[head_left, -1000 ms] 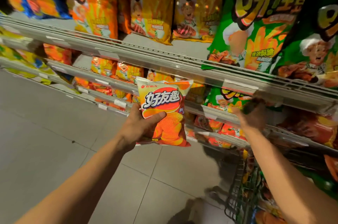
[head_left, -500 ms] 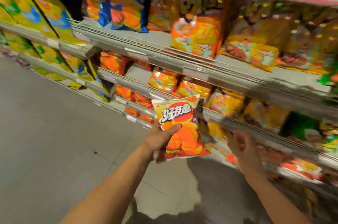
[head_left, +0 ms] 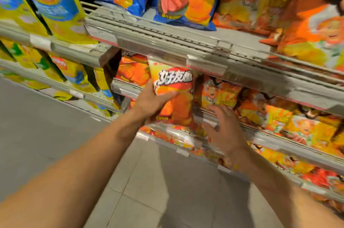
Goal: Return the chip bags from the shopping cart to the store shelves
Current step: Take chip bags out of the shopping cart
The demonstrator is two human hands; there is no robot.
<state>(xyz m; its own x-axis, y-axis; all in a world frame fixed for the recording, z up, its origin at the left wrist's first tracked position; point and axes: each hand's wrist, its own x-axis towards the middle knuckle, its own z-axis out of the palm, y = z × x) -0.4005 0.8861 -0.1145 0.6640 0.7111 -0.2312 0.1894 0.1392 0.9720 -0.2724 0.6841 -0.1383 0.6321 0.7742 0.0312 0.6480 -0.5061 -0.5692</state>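
Presently, orange chip bag (head_left: 174,95) is gripped by left hand (head_left: 150,104) against middle shelf (head_left: 202,63); right hand (head_left: 222,131) is held empty beside it, fingers spread.

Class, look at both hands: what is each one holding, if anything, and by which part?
The left hand grips the orange chip bag around its middle. The right hand is open, holding nothing.

"好友趣" on orange chip bag (head_left: 174,95)
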